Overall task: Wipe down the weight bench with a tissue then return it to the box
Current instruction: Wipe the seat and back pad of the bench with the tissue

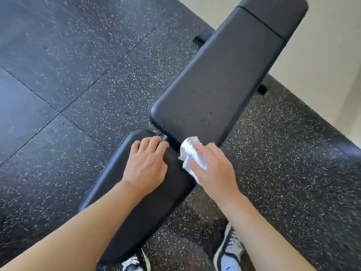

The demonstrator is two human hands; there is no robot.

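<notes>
Head-worn view, steeply downward, close over the bench (214, 81) and floor (68, 85).

The floor (78, 85) is dark rubber tile, speckled white all over, with thin seams crossing between the squares. A pale, plain wall (332, 65) meets it along a diagonal edge at the upper right. Soft, even light gives the rubber a faint sheen.

arms: bare to the frame edge, no sleeves showing
hands: left hand (147, 165) and right hand (213, 169) bare, no gloves, rings or watch
shoes: black-and-white lace-up sneakers (230, 255), white laces
</notes>
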